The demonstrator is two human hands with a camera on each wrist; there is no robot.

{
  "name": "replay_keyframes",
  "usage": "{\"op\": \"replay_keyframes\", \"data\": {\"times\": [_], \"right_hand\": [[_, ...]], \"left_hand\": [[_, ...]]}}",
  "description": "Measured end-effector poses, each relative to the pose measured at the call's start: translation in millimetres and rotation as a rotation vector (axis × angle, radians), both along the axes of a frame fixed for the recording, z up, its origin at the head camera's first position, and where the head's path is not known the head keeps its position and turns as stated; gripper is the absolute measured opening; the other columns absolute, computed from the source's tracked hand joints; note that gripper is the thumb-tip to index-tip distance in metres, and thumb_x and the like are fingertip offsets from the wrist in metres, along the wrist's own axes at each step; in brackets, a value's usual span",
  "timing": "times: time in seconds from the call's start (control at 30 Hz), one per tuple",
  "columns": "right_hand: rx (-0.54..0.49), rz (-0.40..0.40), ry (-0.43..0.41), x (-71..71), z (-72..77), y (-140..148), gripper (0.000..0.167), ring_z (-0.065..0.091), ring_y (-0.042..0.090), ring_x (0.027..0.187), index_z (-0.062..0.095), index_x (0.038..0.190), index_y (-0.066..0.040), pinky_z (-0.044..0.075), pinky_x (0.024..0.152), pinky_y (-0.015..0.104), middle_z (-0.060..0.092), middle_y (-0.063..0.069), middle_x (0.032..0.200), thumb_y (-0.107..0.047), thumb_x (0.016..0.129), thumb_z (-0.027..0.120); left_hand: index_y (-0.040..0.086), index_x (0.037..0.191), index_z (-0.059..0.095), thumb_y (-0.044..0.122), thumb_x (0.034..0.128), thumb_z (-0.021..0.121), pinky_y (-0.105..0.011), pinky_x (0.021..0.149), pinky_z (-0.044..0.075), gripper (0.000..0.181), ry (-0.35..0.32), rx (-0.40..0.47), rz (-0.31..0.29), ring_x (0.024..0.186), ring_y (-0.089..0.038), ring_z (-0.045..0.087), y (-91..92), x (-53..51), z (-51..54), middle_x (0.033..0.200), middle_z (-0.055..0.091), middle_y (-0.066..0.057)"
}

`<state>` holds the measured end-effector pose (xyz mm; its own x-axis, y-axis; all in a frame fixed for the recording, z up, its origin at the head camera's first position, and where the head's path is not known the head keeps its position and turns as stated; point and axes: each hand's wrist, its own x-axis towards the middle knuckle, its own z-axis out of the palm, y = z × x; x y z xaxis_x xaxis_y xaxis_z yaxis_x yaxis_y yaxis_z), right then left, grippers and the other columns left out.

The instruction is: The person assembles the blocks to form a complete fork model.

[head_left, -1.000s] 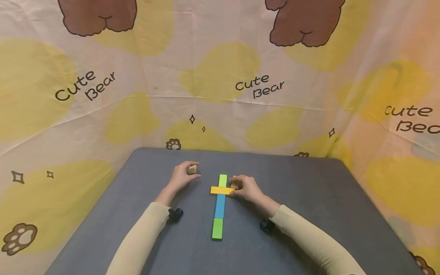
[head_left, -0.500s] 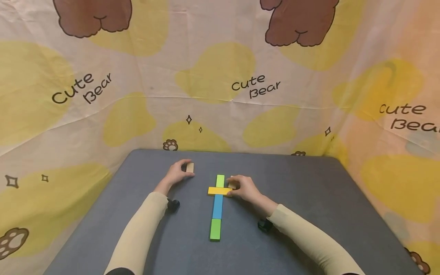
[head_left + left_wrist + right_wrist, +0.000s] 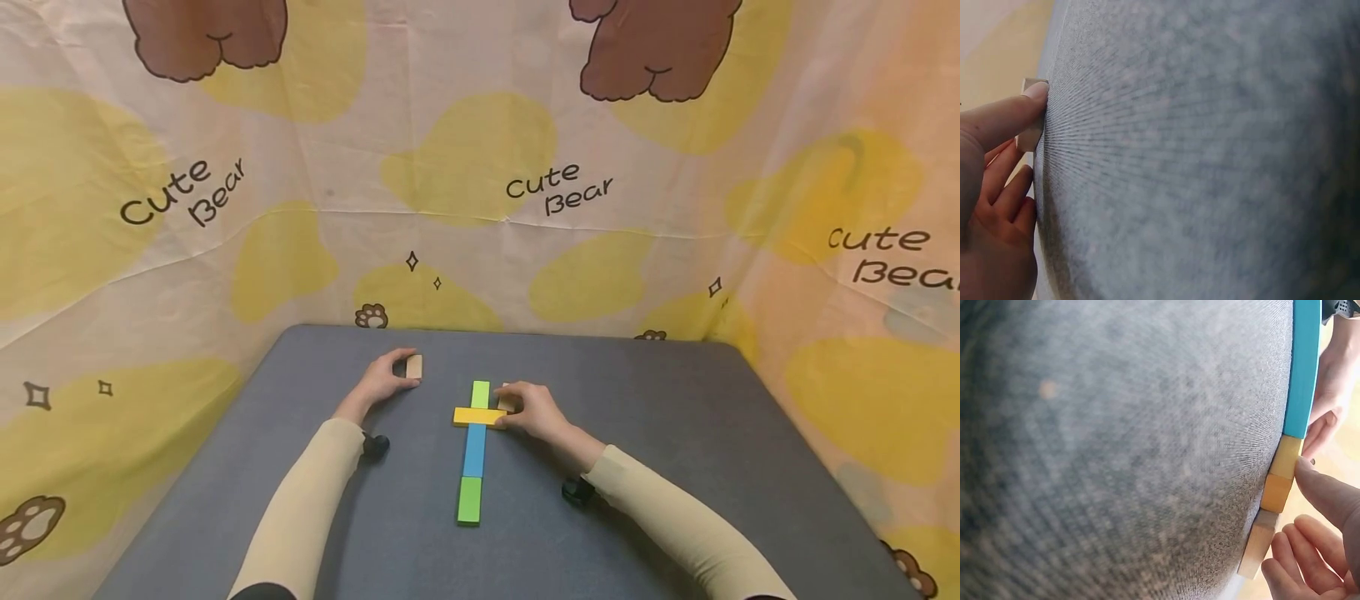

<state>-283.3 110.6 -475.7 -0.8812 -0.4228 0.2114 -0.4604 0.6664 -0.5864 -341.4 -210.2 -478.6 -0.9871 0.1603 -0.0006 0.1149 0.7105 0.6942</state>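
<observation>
In the head view, my left hand (image 3: pixel 379 379) holds a small plain wooden block (image 3: pixel 414 367) at the table's far left, thumb at its near end and fingertips at its far end. The thumb covers part of the wooden block (image 3: pixel 1030 136) in the left wrist view. My right hand (image 3: pixel 542 414) spans another plain wooden block (image 3: pixel 1259 545), which lies against the yellow block (image 3: pixel 478 417). Its thumb touches the yellow block, and its fingers curl by the wooden block. A light green block (image 3: pixel 481 394), a blue block (image 3: pixel 475 450) and a green block (image 3: pixel 469 500) line up with the yellow one across them.
The blocks lie on a grey cloth-covered table (image 3: pixel 637 400). Printed fabric (image 3: pixel 465 150) hangs behind it and at both sides. A dark wrist camera (image 3: pixel 376 447) sits on the left wrist, another wrist camera (image 3: pixel 577 492) on the right.
The left hand has drawn back a little to the left, so its fingertips now sit at the wooden block's ends. The right hand stays in place. The head view has shifted slightly.
</observation>
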Motion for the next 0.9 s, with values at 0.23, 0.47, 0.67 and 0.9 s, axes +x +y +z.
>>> {"op": "replay_keyframes", "data": {"times": [0.23, 0.47, 0.67, 0.9], "right_hand": [[0.0, 0.004, 0.011, -2.1, -1.6, 0.1, 0.053, 0.062, 0.029, 0.116, 0.068, 0.12, -0.008, 0.052, 0.096, 0.046, 0.067, 0.011, 0.126, -0.024, 0.072, 0.084], [0.001, -0.006, 0.009, -3.4, -2.6, -1.1, 0.053, 0.062, 0.029, 0.117, 0.068, 0.119, -0.009, 0.052, 0.096, 0.046, 0.067, 0.011, 0.126, -0.024, 0.072, 0.084], [-0.01, -0.019, -0.01, -2.0, -3.2, -2.7, 0.052, 0.062, 0.029, 0.118, 0.069, 0.119, -0.009, 0.052, 0.097, 0.045, 0.067, 0.011, 0.126, -0.023, 0.071, 0.084], [0.0, -0.022, -0.007, -1.4, -0.6, -2.5, 0.052, 0.062, 0.029, 0.117, 0.068, 0.119, -0.009, 0.052, 0.097, 0.045, 0.067, 0.011, 0.126, -0.023, 0.071, 0.084]], "left_hand": [[0.012, 0.145, 0.043, 0.021, 0.0847, 0.074, -0.055, 0.118, 0.027, 0.068, 0.005, 0.008, -0.004, 0.145, -0.037, 0.032, -1.5, -4.9, -2.9, 0.153, 0.041, -0.015], [0.01, 0.144, 0.045, 0.02, 0.0837, 0.075, -0.055, 0.117, 0.028, 0.068, 0.018, 0.019, -0.005, 0.143, -0.037, 0.035, -1.8, -8.4, -5.6, 0.151, 0.044, -0.016], [0.012, 0.14, 0.05, 0.021, 0.0801, 0.078, -0.054, 0.115, 0.032, 0.067, 0.027, 0.034, 0.015, 0.138, -0.036, 0.042, -2.4, -6.9, -5.3, 0.146, 0.05, -0.014], [0.018, 0.134, 0.057, 0.024, 0.0744, 0.083, -0.052, 0.108, 0.042, 0.065, 0.041, 0.083, 0.025, 0.132, -0.033, 0.051, 5.7, -4.3, 0.7, 0.14, 0.057, -0.01]]}}
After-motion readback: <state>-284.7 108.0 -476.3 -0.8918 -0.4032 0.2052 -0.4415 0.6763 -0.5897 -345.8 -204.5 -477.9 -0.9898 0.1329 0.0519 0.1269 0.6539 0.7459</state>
